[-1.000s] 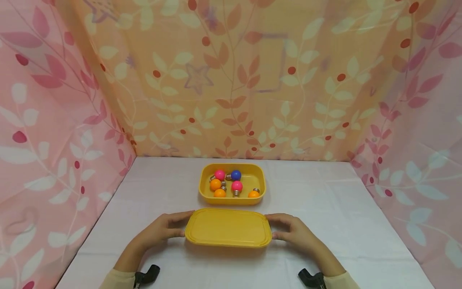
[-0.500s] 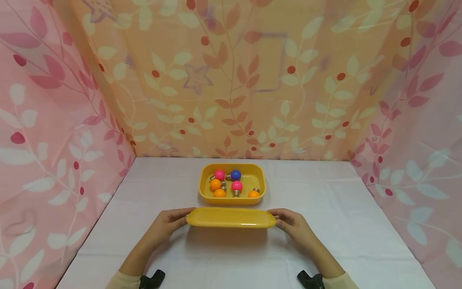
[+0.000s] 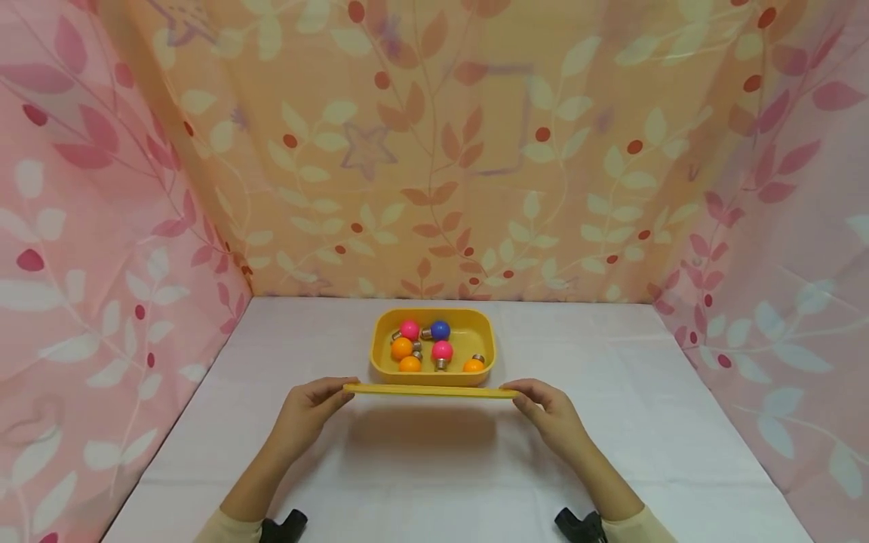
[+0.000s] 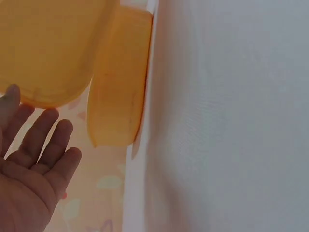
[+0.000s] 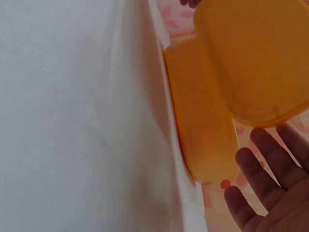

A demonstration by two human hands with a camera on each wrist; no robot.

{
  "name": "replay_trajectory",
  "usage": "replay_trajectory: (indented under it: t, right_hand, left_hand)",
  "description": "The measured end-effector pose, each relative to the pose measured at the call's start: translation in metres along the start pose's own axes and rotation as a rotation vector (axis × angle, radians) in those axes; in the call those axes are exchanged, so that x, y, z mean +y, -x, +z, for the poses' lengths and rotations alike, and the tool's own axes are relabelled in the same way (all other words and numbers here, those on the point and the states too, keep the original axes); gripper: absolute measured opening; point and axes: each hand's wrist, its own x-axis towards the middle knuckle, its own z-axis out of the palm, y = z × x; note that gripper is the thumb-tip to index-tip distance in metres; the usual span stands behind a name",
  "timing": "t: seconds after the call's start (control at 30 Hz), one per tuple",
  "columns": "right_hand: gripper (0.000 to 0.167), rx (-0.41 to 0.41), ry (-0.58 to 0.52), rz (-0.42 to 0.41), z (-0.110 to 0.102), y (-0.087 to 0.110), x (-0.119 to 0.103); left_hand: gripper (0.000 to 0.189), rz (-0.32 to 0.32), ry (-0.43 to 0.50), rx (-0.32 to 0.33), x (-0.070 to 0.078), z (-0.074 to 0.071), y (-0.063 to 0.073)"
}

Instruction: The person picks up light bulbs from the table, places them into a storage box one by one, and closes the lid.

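A yellow lid [image 3: 429, 391] is held up off the table and looks edge-on in the head view, its shadow below. My left hand [image 3: 304, 415] pinches its left end between thumb and fingers. At the opposite end my right hand [image 3: 553, 418] pinches it likewise. Just beyond the lid stands a yellow box [image 3: 473, 338] without a cover. Inside lie toy light bulbs: two pink, a blue one [image 3: 440, 330] and three orange. Both wrist views show the underside of the lid [image 4: 43, 53] near the side of the box [image 5: 203, 116].
A white cloth [image 3: 584, 347] covers the table. Patterned curtains surround it, orange at the back [image 3: 434, 151] and pink at the left [image 3: 102, 249] and right. Black wrist straps [image 3: 284, 526] show at both sleeves.
Both hands have raised the lid and moved it slightly forward toward the box. It has tipped from showing its broad top to edge-on. Box and bulbs stay in place.
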Motion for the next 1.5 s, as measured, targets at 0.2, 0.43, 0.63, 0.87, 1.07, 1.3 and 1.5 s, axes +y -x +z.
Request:
replay_trajectory:
  t: [0.2,0.43,0.63,0.87,1.07,1.3,1.5]
  right_hand:
    - [0.017,0.108,0.019,0.022,-0.001,-0.008,-0.008]
    - [0.016,0.173,0.033,-0.078,-0.003,-0.012,-0.010]
    - [0.023,0.204,0.050,-0.092,-0.002,-0.017,-0.013]
    - [0.045,0.260,0.019,-0.131,-0.001,-0.025,-0.031]
    - [0.056,0.232,-0.030,-0.168,-0.003,-0.028,-0.049]
    - [0.060,0.226,-0.021,-0.203,-0.003,-0.038,-0.047]
    - [0.058,0.181,0.019,-0.188,-0.008,-0.049,-0.044]
  left_hand:
    - [0.018,0.037,-0.027,0.067,0.010,0.007,-0.006]
    - [0.023,0.122,-0.036,0.133,0.021,0.017,-0.014]
    - [0.032,0.177,-0.013,0.180,0.048,0.020,-0.013]
    - [0.042,0.210,0.057,0.215,0.044,0.025,-0.025]
    - [0.045,0.225,0.039,0.233,0.024,0.027,-0.040]
    - [0.045,0.243,0.045,0.238,0.022,0.024,-0.051]
    - [0.049,0.228,-0.006,0.175,0.017,0.019,-0.061]
